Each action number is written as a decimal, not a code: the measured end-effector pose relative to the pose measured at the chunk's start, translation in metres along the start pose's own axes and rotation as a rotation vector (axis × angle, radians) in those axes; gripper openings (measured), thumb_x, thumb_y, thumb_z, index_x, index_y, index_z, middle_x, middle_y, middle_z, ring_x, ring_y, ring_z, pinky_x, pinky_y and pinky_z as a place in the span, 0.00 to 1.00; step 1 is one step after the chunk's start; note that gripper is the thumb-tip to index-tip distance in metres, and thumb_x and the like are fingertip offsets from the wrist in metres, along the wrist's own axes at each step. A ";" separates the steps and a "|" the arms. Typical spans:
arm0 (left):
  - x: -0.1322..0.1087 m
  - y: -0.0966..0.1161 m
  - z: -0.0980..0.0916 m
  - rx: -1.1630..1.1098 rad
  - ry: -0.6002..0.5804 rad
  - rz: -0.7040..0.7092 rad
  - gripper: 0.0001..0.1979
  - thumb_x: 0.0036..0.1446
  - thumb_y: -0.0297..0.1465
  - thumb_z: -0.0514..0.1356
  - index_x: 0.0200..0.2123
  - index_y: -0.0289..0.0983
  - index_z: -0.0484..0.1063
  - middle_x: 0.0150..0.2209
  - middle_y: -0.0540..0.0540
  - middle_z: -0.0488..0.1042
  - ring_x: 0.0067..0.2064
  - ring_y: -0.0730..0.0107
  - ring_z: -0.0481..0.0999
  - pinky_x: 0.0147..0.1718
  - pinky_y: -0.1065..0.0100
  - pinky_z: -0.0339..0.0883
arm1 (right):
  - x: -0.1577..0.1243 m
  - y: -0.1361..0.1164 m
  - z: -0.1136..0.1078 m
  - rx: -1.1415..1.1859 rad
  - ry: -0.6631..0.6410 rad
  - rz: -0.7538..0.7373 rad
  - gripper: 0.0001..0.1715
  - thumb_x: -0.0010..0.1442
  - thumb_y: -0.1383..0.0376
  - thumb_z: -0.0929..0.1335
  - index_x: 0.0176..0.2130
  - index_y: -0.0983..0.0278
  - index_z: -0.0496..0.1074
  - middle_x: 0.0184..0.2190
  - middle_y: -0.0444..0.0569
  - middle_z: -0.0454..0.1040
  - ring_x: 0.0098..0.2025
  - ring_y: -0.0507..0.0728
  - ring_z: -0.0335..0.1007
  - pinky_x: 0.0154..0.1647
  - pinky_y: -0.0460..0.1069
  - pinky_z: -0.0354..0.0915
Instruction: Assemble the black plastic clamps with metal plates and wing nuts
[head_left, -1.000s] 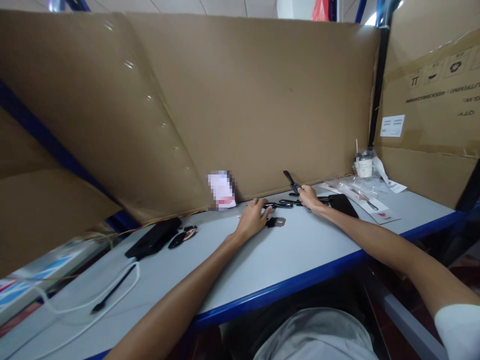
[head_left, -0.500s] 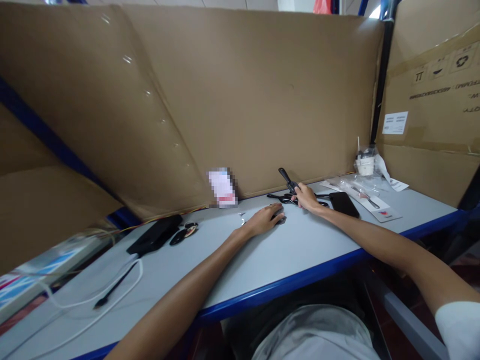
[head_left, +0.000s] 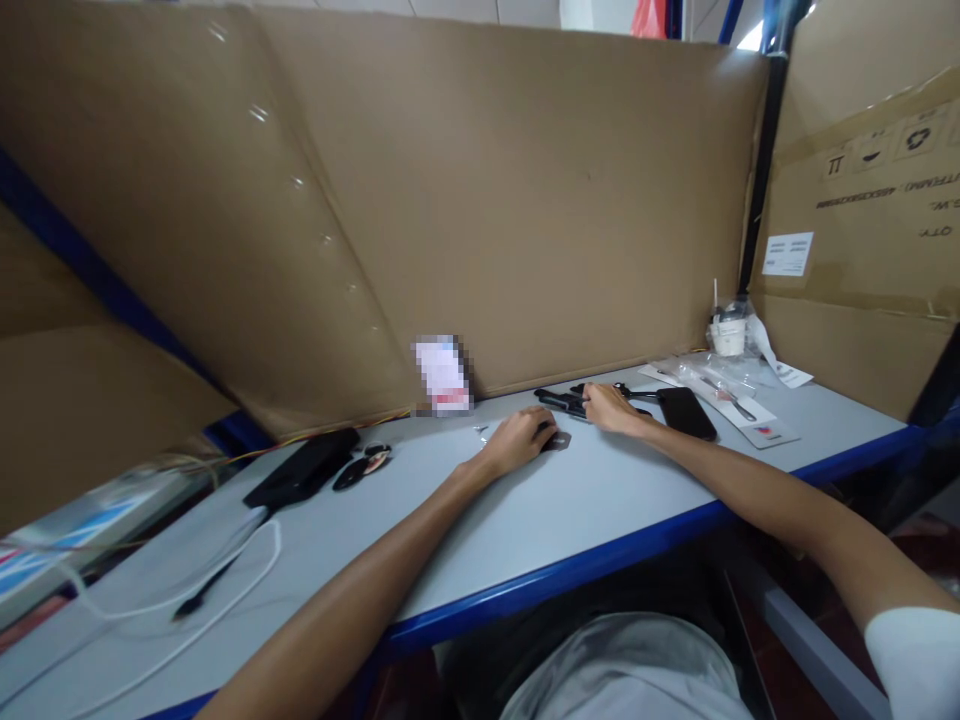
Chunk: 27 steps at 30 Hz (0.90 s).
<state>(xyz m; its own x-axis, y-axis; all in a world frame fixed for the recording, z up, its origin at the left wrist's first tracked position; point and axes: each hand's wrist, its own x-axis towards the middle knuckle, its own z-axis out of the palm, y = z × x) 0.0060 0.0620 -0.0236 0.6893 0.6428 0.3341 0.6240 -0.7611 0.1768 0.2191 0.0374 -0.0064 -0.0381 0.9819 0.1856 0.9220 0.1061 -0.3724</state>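
Observation:
My right hand [head_left: 609, 408] is low over a group of black-handled tools [head_left: 559, 401] that lie together on the table. Its fingers are closed on one of them, mostly hidden by the hand; the exact kind of tool is unclear. My left hand [head_left: 523, 438] rests on the tabletop to the left, fingers curled down. Beside its fingertips lies a small dark flat piece [head_left: 557, 441], partly covered; whatever those fingers hold is hidden. A black phone [head_left: 687, 413] lies right of my right hand.
A blurred-out phone-like screen [head_left: 444, 375] leans on the cardboard wall [head_left: 480, 200]. Keys [head_left: 363, 466], a black case [head_left: 304, 468] and white cable [head_left: 274, 550] are at left. At right lie a carded packaged tool [head_left: 750, 410] and a bagged cup [head_left: 727, 330].
My right hand has lowered the black-handled tool from upright down among the others on the table. My left hand has shifted slightly left, showing more of the dark flat piece.

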 end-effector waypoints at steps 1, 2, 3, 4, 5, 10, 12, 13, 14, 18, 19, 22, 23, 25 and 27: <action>-0.001 0.000 0.001 -0.001 0.004 -0.001 0.13 0.66 0.35 0.53 0.42 0.40 0.76 0.44 0.43 0.79 0.47 0.59 0.78 0.49 0.60 0.70 | -0.003 -0.003 0.001 -0.021 0.002 -0.029 0.12 0.65 0.67 0.67 0.46 0.66 0.78 0.48 0.61 0.80 0.51 0.62 0.76 0.42 0.47 0.63; -0.002 0.000 0.002 -0.004 0.014 -0.004 0.12 0.66 0.35 0.53 0.44 0.40 0.76 0.46 0.43 0.78 0.48 0.58 0.77 0.50 0.60 0.70 | -0.005 -0.007 0.001 -0.044 0.002 -0.064 0.12 0.65 0.67 0.67 0.46 0.66 0.78 0.47 0.61 0.80 0.50 0.63 0.77 0.42 0.47 0.63; -0.003 0.000 0.003 -0.007 0.026 -0.008 0.13 0.65 0.34 0.53 0.46 0.40 0.75 0.47 0.42 0.78 0.49 0.58 0.77 0.51 0.59 0.71 | -0.008 -0.010 0.002 -0.074 0.001 -0.100 0.11 0.65 0.67 0.67 0.44 0.66 0.79 0.45 0.61 0.81 0.49 0.63 0.77 0.42 0.48 0.63; -0.003 0.001 0.005 -0.007 0.038 -0.011 0.13 0.65 0.34 0.54 0.48 0.40 0.75 0.48 0.41 0.78 0.50 0.57 0.77 0.51 0.58 0.71 | -0.010 -0.013 0.002 -0.105 -0.001 -0.136 0.11 0.66 0.67 0.66 0.43 0.66 0.79 0.44 0.61 0.81 0.48 0.64 0.77 0.42 0.48 0.63; -0.003 0.001 0.006 -0.004 0.051 -0.013 0.14 0.64 0.33 0.54 0.50 0.40 0.74 0.49 0.41 0.77 0.51 0.56 0.76 0.52 0.57 0.71 | -0.012 -0.015 0.001 -0.137 0.002 -0.167 0.12 0.67 0.67 0.65 0.42 0.65 0.79 0.43 0.61 0.81 0.48 0.64 0.78 0.42 0.49 0.63; -0.003 -0.002 0.014 0.020 0.070 0.002 0.19 0.64 0.34 0.54 0.56 0.41 0.74 0.60 0.40 0.72 0.59 0.54 0.73 0.60 0.53 0.68 | -0.015 -0.013 -0.004 -0.275 0.104 -0.190 0.17 0.70 0.65 0.62 0.53 0.66 0.74 0.50 0.63 0.78 0.48 0.65 0.77 0.45 0.52 0.65; -0.002 -0.005 0.016 0.001 0.031 0.006 0.21 0.66 0.36 0.52 0.59 0.40 0.72 0.64 0.40 0.70 0.63 0.53 0.71 0.62 0.53 0.65 | -0.015 -0.008 -0.002 -0.326 0.104 -0.197 0.19 0.70 0.63 0.63 0.56 0.67 0.72 0.52 0.64 0.76 0.49 0.66 0.77 0.47 0.53 0.66; -0.002 -0.006 0.016 -0.007 0.012 0.010 0.22 0.67 0.36 0.51 0.60 0.40 0.72 0.64 0.40 0.69 0.64 0.53 0.70 0.63 0.53 0.65 | -0.014 -0.005 0.000 -0.350 0.090 -0.211 0.20 0.70 0.63 0.63 0.56 0.68 0.72 0.52 0.64 0.75 0.50 0.66 0.76 0.47 0.54 0.66; -0.002 -0.007 0.016 -0.010 -0.004 0.015 0.22 0.67 0.37 0.51 0.60 0.39 0.71 0.65 0.39 0.69 0.65 0.53 0.69 0.64 0.53 0.64 | -0.013 -0.003 0.002 -0.371 0.074 -0.231 0.20 0.70 0.63 0.63 0.56 0.69 0.72 0.53 0.64 0.75 0.50 0.67 0.76 0.48 0.54 0.67; -0.003 -0.007 0.016 -0.005 -0.031 0.018 0.23 0.68 0.38 0.50 0.62 0.38 0.70 0.66 0.39 0.67 0.66 0.54 0.68 0.65 0.53 0.63 | -0.010 -0.003 0.010 -0.447 0.055 -0.296 0.20 0.66 0.73 0.61 0.54 0.74 0.73 0.51 0.67 0.76 0.51 0.67 0.76 0.49 0.55 0.67; -0.003 -0.006 0.015 -0.005 -0.029 0.011 0.23 0.68 0.38 0.51 0.61 0.39 0.71 0.66 0.39 0.67 0.66 0.54 0.68 0.64 0.53 0.63 | -0.010 -0.005 0.010 -0.460 0.053 -0.308 0.21 0.65 0.75 0.60 0.53 0.75 0.74 0.50 0.68 0.76 0.51 0.67 0.75 0.49 0.55 0.67; -0.004 -0.004 0.013 -0.004 -0.028 -0.008 0.22 0.68 0.38 0.52 0.61 0.42 0.71 0.66 0.42 0.68 0.65 0.54 0.70 0.63 0.54 0.65 | -0.011 -0.011 0.007 -0.428 0.014 -0.261 0.21 0.63 0.77 0.61 0.52 0.75 0.75 0.48 0.69 0.78 0.52 0.67 0.76 0.48 0.54 0.67; -0.005 -0.004 0.012 0.000 -0.032 -0.013 0.21 0.68 0.37 0.52 0.61 0.43 0.71 0.66 0.42 0.68 0.64 0.54 0.70 0.62 0.55 0.66 | -0.012 -0.012 0.004 -0.391 0.001 -0.213 0.21 0.63 0.77 0.62 0.52 0.74 0.75 0.47 0.68 0.78 0.52 0.67 0.76 0.47 0.53 0.67; -0.006 -0.003 0.010 0.012 -0.040 -0.026 0.21 0.68 0.37 0.52 0.61 0.43 0.71 0.66 0.42 0.68 0.64 0.54 0.71 0.61 0.55 0.66 | -0.013 -0.012 0.000 -0.305 -0.010 -0.118 0.21 0.63 0.74 0.63 0.53 0.72 0.74 0.46 0.67 0.79 0.50 0.67 0.77 0.46 0.52 0.67; -0.006 -0.002 0.009 0.027 -0.045 -0.036 0.21 0.67 0.37 0.52 0.61 0.43 0.71 0.66 0.42 0.68 0.64 0.53 0.71 0.60 0.54 0.67 | -0.014 -0.010 -0.004 -0.213 -0.031 -0.063 0.21 0.64 0.73 0.64 0.55 0.71 0.73 0.47 0.67 0.79 0.52 0.67 0.77 0.47 0.53 0.66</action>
<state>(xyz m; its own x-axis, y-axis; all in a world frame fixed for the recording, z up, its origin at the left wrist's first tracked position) 0.0040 0.0603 -0.0340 0.6815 0.6738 0.2858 0.6584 -0.7349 0.1627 0.2115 0.0215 -0.0019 -0.1066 0.9792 0.1728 0.9779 0.1346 -0.1597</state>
